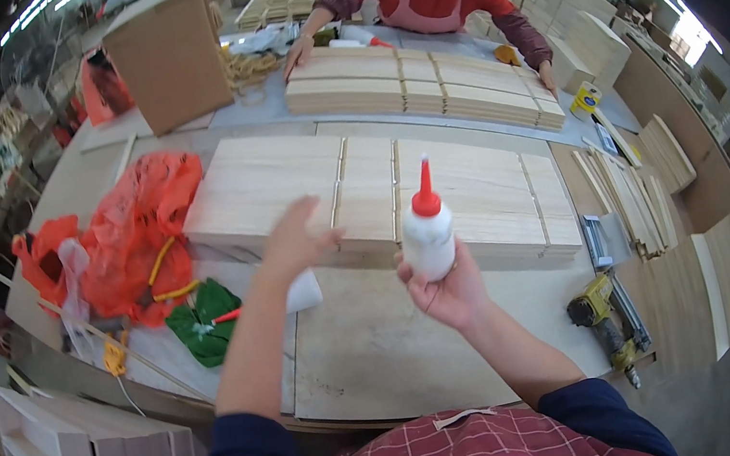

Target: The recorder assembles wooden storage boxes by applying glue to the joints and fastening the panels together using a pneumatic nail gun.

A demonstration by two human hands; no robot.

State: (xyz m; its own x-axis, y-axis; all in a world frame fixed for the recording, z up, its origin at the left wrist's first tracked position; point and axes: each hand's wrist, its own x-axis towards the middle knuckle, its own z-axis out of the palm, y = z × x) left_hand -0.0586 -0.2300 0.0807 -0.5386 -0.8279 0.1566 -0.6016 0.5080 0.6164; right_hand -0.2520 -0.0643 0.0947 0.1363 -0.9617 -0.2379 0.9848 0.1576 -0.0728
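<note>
Over on the left, crumpled orange plastic bags (137,234) sit heaped on the workbench (387,351) beside a green glove (205,320), and just past them the left hand (293,236) hangs over the near edge of the stacked pale wooden boards (379,196), fingers loosely curled and gripping nothing. Moving right, the right hand (449,291) is wrapped around the base of a white glue bottle (427,232), held upright with its red nozzle up, in front of those boards. Further right, a yellow nail gun (607,317) lies on the bench, and across the table another person's hands (295,53) rest on a second board stack (417,82).
</note>
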